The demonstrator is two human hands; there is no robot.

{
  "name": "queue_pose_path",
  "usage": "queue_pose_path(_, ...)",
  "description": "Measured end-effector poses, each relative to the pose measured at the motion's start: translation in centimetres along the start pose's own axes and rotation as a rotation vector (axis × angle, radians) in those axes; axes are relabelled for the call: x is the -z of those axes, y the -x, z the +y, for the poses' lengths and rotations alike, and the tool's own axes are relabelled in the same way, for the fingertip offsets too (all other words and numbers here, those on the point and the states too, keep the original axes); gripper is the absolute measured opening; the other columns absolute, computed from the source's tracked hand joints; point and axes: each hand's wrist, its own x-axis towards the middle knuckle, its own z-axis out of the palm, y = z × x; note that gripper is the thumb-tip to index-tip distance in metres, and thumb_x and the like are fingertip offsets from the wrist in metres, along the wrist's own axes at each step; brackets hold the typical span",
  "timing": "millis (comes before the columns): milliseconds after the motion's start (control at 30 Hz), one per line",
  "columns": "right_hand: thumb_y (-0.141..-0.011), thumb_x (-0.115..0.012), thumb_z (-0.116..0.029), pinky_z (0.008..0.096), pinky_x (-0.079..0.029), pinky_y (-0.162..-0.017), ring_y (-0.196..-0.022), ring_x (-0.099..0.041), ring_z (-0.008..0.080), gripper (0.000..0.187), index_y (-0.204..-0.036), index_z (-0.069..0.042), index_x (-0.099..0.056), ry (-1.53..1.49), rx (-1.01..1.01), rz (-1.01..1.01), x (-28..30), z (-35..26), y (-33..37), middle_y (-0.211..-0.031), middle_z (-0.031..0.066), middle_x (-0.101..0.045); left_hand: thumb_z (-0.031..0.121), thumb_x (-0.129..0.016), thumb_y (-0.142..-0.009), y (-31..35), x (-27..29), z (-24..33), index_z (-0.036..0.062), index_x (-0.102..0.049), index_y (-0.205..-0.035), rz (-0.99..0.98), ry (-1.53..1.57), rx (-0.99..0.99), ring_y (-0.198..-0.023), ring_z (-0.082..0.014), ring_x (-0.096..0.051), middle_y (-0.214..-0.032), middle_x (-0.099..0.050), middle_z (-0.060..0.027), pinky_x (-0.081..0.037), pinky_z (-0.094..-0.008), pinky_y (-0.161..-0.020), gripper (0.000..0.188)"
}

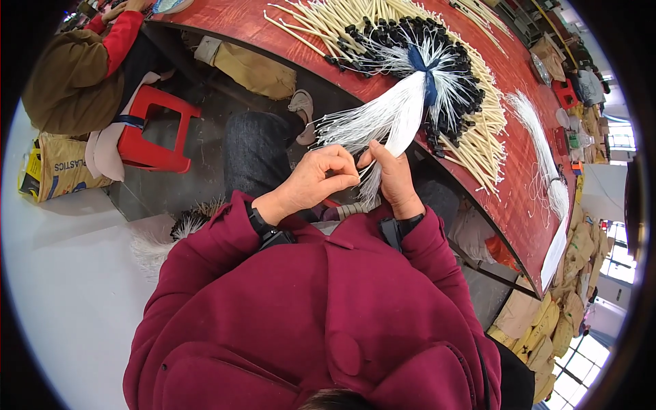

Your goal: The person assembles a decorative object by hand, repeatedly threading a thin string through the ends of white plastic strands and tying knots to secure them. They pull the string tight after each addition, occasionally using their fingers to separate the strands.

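My left hand [320,179] pinches a few thin white strings from the loose end of a bundle of white strings [403,113]. My right hand [394,179] grips the same bundle just beside it, thumb on top. The bundle is tied with a blue band [424,68] and fans out onto the red table [519,178] into black-tipped ends [383,34] and cream sticks [478,147]. Both hands hover over the table's near edge, above my lap.
Another white string bundle [540,137] lies further right on the table. A person in a brown and red top [82,68] sits at the upper left beside a red plastic stool [154,130]. Sacks [58,167] and brown bags [553,321] stand on the floor.
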Motion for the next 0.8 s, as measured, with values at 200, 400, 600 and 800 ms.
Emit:
queue_pose_path(200, -0.091, -0.055, -0.018, 0.0253, -0.044, -0.06, -0.061, -0.055, 0.0122, 0.018, -0.082, -0.003, -0.059, 0.082, 0.007, 0.081, -0.2, -0.2, 0.2, -0.066, 0.0045, -0.058, 0.005, -0.065, -0.083, 0.2, -0.1, -0.1, -0.0006, -0.066, -0.081, 0.1, 0.139, 0.129, -0.067, -0.0073, -0.052, -0.084, -0.06, -0.0011, -0.042, -0.0205, -0.06, 0.006)
queue_pose_path(400, -0.09, -0.06, -0.022, 0.024, -0.041, -0.053, -0.055, -0.052, 0.0097, 0.024, -0.076, -0.003, -0.06, 0.199, 0.071, 0.124, -0.1, -0.1, -0.2, -0.063, 0.0019, -0.057, 0.005, -0.065, -0.083, -0.9, 0.3, 1.9, -0.0013, -0.065, -0.081, 0.131, -0.224, -0.02, -0.066, -0.008, -0.053, -0.083, -0.061, -0.0009, -0.041, -0.0202, -0.057, 0.006)
queue_pose_path(600, -0.09, -0.06, -0.022, 0.0238, -0.037, -0.048, -0.051, -0.049, 0.0084, 0.025, -0.073, -0.004, -0.059, 0.187, 0.083, 0.161, -0.3, 0.3, -0.2, -0.06, 0.0, -0.055, 0.005, -0.064, -0.083, -3.5, 0.0, 1.2, -0.0015, -0.064, -0.084, -0.02, 0.465, 0.35, -0.066, -0.0087, -0.057, -0.081, -0.063, -0.0038, -0.042, -0.0208, -0.053, 0.007)
queue_pose_path(800, -0.09, -0.059, -0.021, 0.023, -0.034, -0.046, -0.049, -0.046, 0.0072, 0.027, -0.068, -0.004, -0.058, 0.151, 0.052, 0.116, 0.3, 0.9, -0.8, -0.057, -0.0011, -0.053, 0.009, -0.064, -0.083, -3.5, -2.3, -0.8, 0.0016, -0.066, -0.084, 0.1, 0.632, 0.372, -0.064, -0.0092, -0.059, -0.075, -0.063, -0.0063, -0.044, -0.0219, -0.053, 0.008)
